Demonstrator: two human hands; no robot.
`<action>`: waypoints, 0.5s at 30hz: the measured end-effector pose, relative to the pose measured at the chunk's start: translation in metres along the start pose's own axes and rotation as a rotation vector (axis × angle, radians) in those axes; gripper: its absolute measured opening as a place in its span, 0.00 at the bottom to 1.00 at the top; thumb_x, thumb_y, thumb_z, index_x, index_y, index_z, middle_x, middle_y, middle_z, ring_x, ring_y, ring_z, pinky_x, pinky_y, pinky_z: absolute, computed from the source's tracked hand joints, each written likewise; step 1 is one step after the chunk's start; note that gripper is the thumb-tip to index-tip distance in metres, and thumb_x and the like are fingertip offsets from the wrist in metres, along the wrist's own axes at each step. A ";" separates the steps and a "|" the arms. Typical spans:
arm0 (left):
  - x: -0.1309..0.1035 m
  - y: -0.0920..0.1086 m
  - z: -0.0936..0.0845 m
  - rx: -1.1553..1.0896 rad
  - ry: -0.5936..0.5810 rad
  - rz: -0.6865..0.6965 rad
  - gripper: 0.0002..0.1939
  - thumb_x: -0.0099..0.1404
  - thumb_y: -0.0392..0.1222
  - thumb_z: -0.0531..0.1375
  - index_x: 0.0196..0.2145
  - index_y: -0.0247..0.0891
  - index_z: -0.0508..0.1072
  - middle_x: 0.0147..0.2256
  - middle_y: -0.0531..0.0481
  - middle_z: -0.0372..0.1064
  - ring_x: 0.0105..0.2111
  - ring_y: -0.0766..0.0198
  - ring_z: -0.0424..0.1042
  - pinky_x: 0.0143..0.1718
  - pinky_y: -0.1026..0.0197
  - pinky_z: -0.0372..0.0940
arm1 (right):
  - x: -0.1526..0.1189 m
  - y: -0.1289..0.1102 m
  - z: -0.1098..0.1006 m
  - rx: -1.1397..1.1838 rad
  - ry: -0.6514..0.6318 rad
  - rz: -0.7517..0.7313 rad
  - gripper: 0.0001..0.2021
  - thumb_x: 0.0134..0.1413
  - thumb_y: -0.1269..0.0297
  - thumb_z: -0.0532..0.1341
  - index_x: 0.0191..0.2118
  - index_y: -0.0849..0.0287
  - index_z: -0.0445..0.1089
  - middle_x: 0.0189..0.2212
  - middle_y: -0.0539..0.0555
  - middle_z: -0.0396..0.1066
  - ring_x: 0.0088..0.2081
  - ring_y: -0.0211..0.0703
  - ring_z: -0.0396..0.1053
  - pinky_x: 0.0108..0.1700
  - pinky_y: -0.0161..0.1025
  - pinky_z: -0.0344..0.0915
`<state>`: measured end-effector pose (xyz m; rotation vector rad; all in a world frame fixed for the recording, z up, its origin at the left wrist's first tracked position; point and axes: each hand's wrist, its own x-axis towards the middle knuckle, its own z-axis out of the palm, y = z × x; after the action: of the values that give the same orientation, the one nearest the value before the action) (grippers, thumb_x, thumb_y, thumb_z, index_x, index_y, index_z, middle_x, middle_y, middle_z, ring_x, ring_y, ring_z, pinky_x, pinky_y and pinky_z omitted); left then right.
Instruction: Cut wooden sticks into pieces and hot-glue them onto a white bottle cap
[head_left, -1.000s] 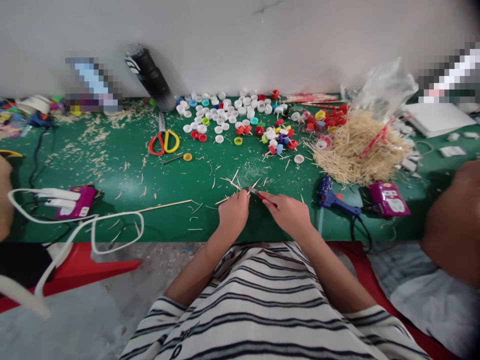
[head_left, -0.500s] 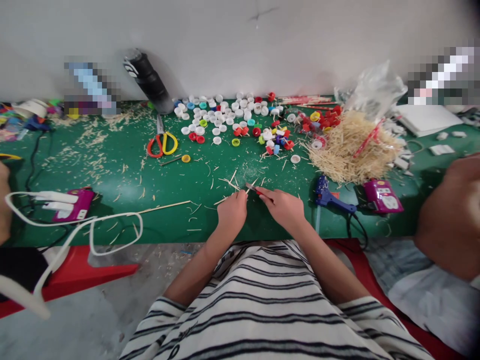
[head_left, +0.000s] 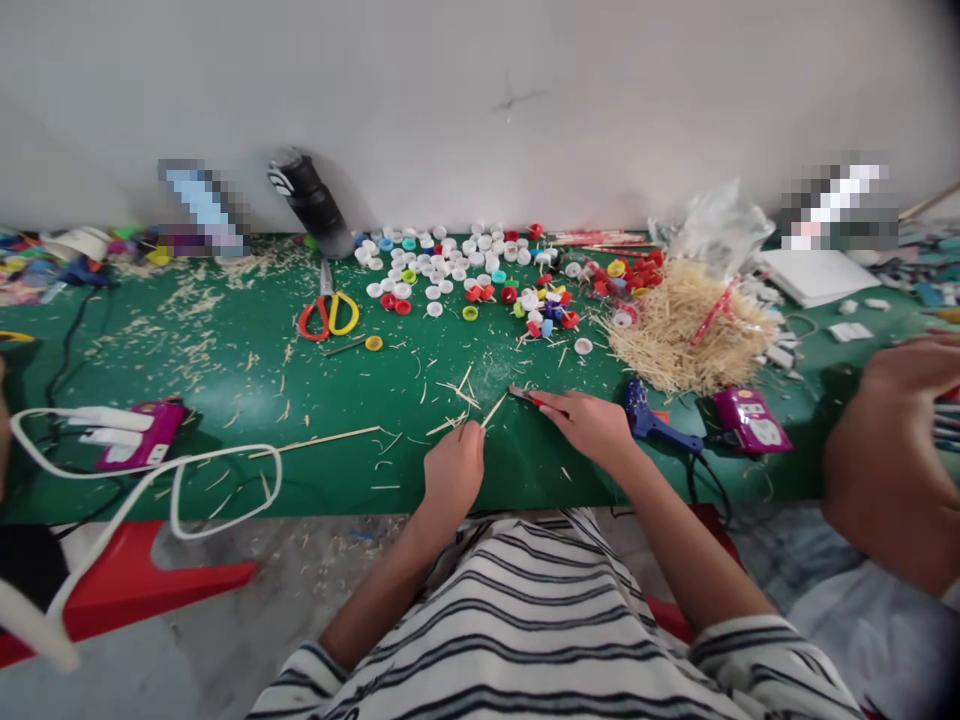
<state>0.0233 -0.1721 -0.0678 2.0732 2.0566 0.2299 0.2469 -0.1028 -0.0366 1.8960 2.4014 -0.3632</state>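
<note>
My left hand (head_left: 454,468) is closed on a thin wooden stick (head_left: 493,410), whose pale end points up and to the right. My right hand (head_left: 592,425) grips a small red-handled knife (head_left: 523,394), its metal tip just apart from the stick's end. Several loose sticks and shavings (head_left: 455,392) lie on the green table (head_left: 405,380) beyond my left hand. Farther back are many bottle caps (head_left: 450,262), mostly white, some with stick pieces through them. A large heap of thin sticks (head_left: 675,330) sits beyond my right hand.
Red-and-yellow scissors (head_left: 328,312) and a black bottle (head_left: 311,205) stand left of the caps. A blue glue gun (head_left: 660,422) lies near my right forearm, beside a purple power strip (head_left: 752,420). White cables (head_left: 225,450) cross the left side. Another person's arm (head_left: 885,460) is at right.
My hands have moved apart, the knife going right and away from the stick. More of the stick shows past my left fingers. The camera view has tilted up slightly.
</note>
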 end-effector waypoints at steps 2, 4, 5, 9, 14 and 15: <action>-0.006 -0.003 -0.001 -0.020 0.009 -0.037 0.18 0.78 0.46 0.44 0.39 0.41 0.71 0.35 0.49 0.75 0.36 0.62 0.74 0.32 0.60 0.55 | 0.002 0.009 -0.002 0.022 -0.011 -0.032 0.20 0.71 0.47 0.49 0.63 0.30 0.67 0.41 0.48 0.77 0.40 0.40 0.74 0.28 0.34 0.53; -0.008 -0.003 -0.001 -0.019 0.017 -0.056 0.18 0.78 0.46 0.44 0.40 0.41 0.71 0.36 0.48 0.75 0.37 0.61 0.74 0.32 0.60 0.55 | 0.001 0.012 -0.003 0.049 0.005 -0.037 0.20 0.71 0.48 0.49 0.63 0.31 0.68 0.41 0.48 0.78 0.41 0.40 0.74 0.29 0.34 0.55; -0.007 -0.002 -0.001 -0.014 0.019 -0.059 0.18 0.78 0.46 0.44 0.40 0.41 0.71 0.37 0.47 0.75 0.37 0.61 0.74 0.31 0.60 0.54 | -0.001 0.011 -0.003 0.067 0.021 -0.031 0.20 0.71 0.48 0.50 0.63 0.32 0.68 0.41 0.48 0.78 0.41 0.41 0.74 0.30 0.34 0.56; -0.003 0.000 -0.001 -0.004 0.002 -0.051 0.18 0.78 0.47 0.44 0.40 0.41 0.71 0.37 0.47 0.75 0.36 0.61 0.74 0.29 0.60 0.53 | -0.016 -0.005 0.002 0.203 0.051 -0.005 0.21 0.71 0.50 0.49 0.64 0.34 0.68 0.42 0.48 0.79 0.40 0.41 0.74 0.33 0.33 0.61; -0.004 -0.001 0.000 0.011 -0.009 -0.056 0.19 0.78 0.47 0.43 0.41 0.42 0.71 0.37 0.47 0.74 0.36 0.61 0.73 0.29 0.61 0.52 | -0.032 -0.030 0.003 0.230 -0.005 -0.046 0.19 0.71 0.51 0.51 0.61 0.34 0.70 0.37 0.48 0.78 0.38 0.40 0.75 0.30 0.34 0.58; -0.004 -0.001 0.000 0.017 -0.008 -0.055 0.18 0.78 0.47 0.43 0.41 0.42 0.71 0.37 0.47 0.74 0.36 0.61 0.73 0.29 0.60 0.52 | -0.033 -0.033 0.002 0.210 -0.016 -0.029 0.19 0.71 0.51 0.51 0.61 0.33 0.70 0.36 0.48 0.78 0.38 0.40 0.75 0.29 0.34 0.56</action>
<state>0.0220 -0.1763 -0.0682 2.0213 2.1151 0.1957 0.2227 -0.1417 -0.0278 1.9294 2.4696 -0.6540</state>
